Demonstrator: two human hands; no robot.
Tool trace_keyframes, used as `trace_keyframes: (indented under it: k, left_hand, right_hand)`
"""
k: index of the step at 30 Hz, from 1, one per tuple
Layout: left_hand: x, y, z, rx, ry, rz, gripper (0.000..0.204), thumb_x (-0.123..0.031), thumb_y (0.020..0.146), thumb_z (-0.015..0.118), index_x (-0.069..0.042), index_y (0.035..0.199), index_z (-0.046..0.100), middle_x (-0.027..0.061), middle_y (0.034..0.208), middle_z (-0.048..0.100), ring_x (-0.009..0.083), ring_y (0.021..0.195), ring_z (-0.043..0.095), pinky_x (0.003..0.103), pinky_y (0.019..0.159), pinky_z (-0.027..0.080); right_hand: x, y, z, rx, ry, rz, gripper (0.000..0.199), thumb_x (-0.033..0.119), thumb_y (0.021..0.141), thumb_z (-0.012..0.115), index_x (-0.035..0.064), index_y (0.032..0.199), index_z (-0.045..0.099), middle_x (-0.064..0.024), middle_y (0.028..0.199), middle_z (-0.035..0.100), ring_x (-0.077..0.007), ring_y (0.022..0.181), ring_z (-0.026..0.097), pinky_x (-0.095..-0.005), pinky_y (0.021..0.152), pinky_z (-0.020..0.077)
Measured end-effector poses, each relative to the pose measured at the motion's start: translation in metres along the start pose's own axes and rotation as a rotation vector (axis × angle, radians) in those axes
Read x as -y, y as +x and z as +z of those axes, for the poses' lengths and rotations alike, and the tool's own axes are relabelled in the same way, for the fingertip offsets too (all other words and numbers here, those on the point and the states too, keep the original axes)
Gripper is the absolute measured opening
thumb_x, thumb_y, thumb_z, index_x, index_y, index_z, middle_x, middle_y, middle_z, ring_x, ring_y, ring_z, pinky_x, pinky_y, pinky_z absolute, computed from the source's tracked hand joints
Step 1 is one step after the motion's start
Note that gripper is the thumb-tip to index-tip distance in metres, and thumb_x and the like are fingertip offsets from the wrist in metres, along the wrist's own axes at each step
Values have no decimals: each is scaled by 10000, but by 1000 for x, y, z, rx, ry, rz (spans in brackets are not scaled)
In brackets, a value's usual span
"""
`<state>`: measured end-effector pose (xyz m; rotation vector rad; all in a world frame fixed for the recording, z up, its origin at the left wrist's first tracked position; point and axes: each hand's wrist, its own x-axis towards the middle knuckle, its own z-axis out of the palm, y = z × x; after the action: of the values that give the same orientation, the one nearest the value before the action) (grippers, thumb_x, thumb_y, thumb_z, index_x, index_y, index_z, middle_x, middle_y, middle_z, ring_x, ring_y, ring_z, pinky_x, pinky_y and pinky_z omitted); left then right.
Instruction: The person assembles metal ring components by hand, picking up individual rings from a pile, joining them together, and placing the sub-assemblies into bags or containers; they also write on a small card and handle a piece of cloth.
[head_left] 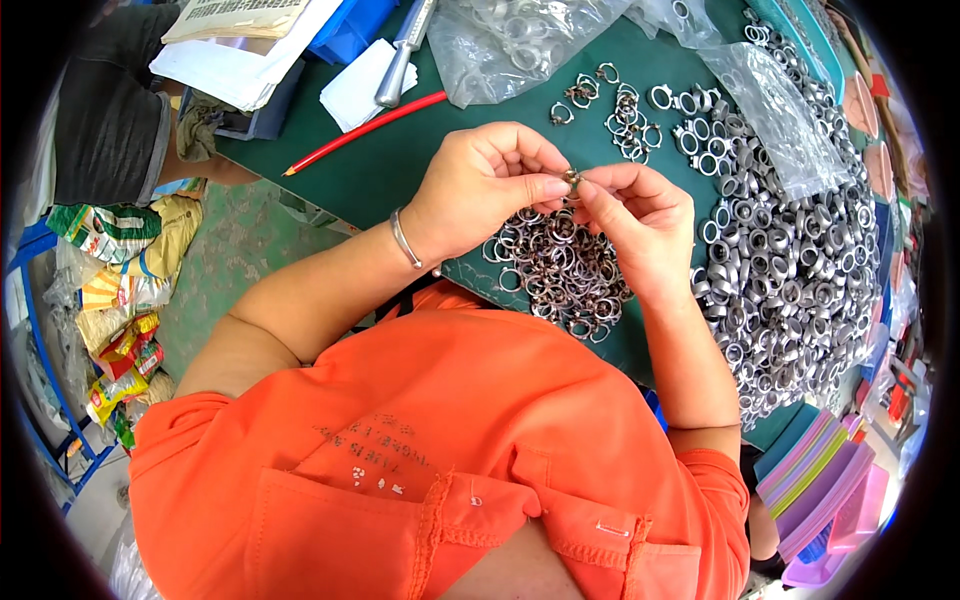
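Above the table's near edge, both my hands meet with their fingertips closed on one small brassy metal piece [572, 178]. My left hand [475, 190] pinches it from the left between thumb and fingers. From the other side, the thumb and forefinger of my right hand [645, 220] press on it. Its exact kind is too small to tell, and the fingers cover most of it. Just below lies a heap of thin metal rings with dark brown fittings [565, 270], partly hidden by my hands. Several similar rings [630, 125] lie loose beyond my fingers.
A large mound of thicker grey metal rings [790, 260] spreads over the right side of the green table [350, 185]. Clear plastic bags [785, 120] lie on top and at the back. A red pencil [365, 133], a metal-ended tool [400, 65] and papers [235, 60] are at the back left.
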<state>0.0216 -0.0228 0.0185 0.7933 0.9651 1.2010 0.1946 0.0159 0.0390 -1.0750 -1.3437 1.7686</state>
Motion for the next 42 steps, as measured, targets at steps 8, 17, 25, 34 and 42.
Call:
trace_keyframes:
  k: [8, 17, 25, 34, 42]
  left_hand:
    - [2, 0, -1, 1, 46, 37, 123, 29, 800, 633, 37, 917, 596, 89, 817, 646, 122, 722, 627, 236, 663, 528]
    - [1, -2, 1, -6, -48, -57, 134, 4, 802, 641, 31, 927, 598, 86, 813, 643, 127, 706, 628, 243, 659, 529]
    - [3, -1, -2, 19, -131, -119, 139, -9, 804, 643, 29, 931, 600, 86, 804, 641, 125, 692, 622, 238, 648, 525]
    - [4, -4, -2, 6, 120, 59, 155, 20, 806, 635, 45, 953, 593, 78, 864, 638, 115, 775, 621, 232, 696, 518]
    - [2, 1, -15, -142, 135, 102, 116, 0, 836, 599, 17, 950, 590, 83, 857, 631, 143, 743, 633, 235, 651, 516]
  right_hand:
    - [-3, -1, 0, -21, -9, -13, 67, -19, 811, 627, -55, 867, 623, -63, 782, 645, -75, 661, 589, -200, 605, 489]
    - [-1, -1, -1, -17, 37, 56, 79, 3, 815, 626, -58, 866, 629, -79, 758, 648, -100, 626, 605, -205, 568, 492]
    - [0, 0, -1, -23, 13, 113, 99, 35, 819, 614, -55, 857, 627, -92, 724, 646, -108, 590, 603, -200, 531, 475]
    - [0, 5, -1, 33, -27, 146, 97, 40, 809, 599, -53, 823, 625, -83, 712, 643, -104, 590, 589, -208, 539, 465]
    - [-5, 69, -20, -153, -1127, -794, 98, 47, 739, 632, 32, 831, 661, -88, 822, 623, -285, 747, 576, -373, 670, 467]
